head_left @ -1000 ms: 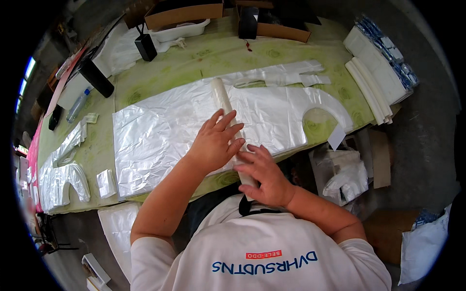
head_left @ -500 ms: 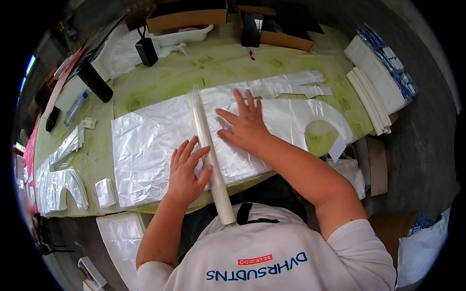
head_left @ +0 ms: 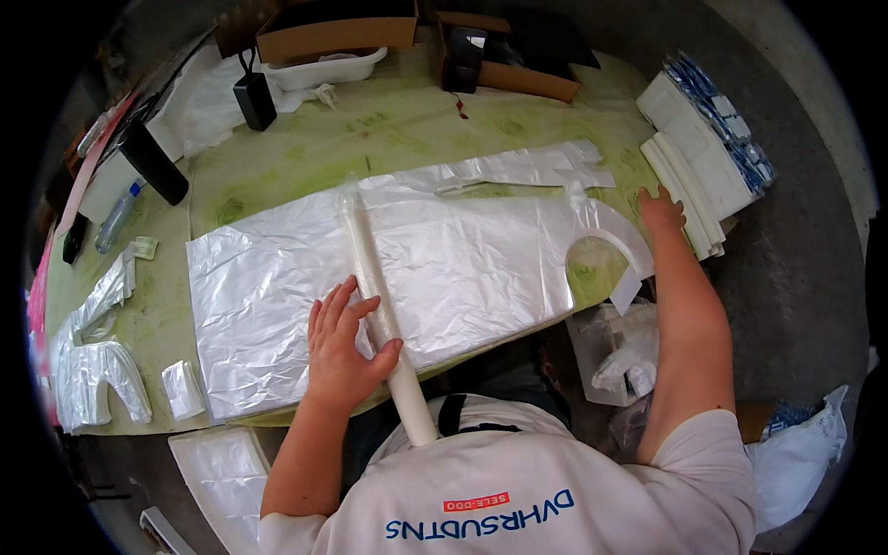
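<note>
A long white roll in clear film [head_left: 374,277] lies across a stack of shiny translucent plastic sheeting [head_left: 277,296], cut in an apron-like shape with a curved neck opening on the right. Against the roll's left side rests my left hand [head_left: 340,356], fingers extended and thumb over the roll, not wrapped round it. My right hand [head_left: 662,213] is stretched out to the far right, at the edge of several slim white rolls [head_left: 689,199], its fingers apart. Whether it touches them is hard to tell.
White packs with blue bundles [head_left: 708,139] stand beyond the slim rolls. Folded plastic pieces [head_left: 102,370] and a small folded packet [head_left: 183,389] lie at left, with a bottle [head_left: 118,217] and a black cylinder [head_left: 153,162]. Cardboard boxes [head_left: 338,37] line the back. Below the table's right edge sits a bin [head_left: 610,361].
My right hand has left the plastic sheeting and swung right to the slim white rolls. My left hand stays by the roll. The whole view has shifted slightly.
</note>
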Demonstrator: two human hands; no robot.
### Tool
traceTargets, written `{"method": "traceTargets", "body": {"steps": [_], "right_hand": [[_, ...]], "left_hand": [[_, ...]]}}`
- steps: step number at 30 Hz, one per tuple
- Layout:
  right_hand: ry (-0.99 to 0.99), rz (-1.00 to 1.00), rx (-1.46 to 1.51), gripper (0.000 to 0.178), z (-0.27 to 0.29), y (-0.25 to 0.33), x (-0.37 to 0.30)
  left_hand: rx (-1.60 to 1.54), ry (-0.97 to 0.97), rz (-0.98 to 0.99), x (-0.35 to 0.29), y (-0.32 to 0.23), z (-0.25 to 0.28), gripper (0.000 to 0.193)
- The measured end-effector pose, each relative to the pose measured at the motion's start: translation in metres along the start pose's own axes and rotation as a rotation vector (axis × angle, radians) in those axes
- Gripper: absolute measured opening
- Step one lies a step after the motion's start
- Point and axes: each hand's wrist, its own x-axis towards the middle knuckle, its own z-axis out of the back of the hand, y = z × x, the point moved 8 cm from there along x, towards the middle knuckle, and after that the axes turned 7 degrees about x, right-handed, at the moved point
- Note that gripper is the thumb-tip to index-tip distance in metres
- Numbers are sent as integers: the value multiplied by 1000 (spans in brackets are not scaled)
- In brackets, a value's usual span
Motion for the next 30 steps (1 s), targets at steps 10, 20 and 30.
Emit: {"method": "traceTargets", "body": {"steps": [10,20,30], "right_hand": [[332,759,190,70,-33,177,-257],[522,1468,825,69,30,255,-445],[649,1476,1058,31,12,258,-491]], "left_hand": [[1,-8,-26,1,1,-2,58],[-365,-196,-24,-8,26,9,40],[-135,309,-422,34,-33,23,37]]}}
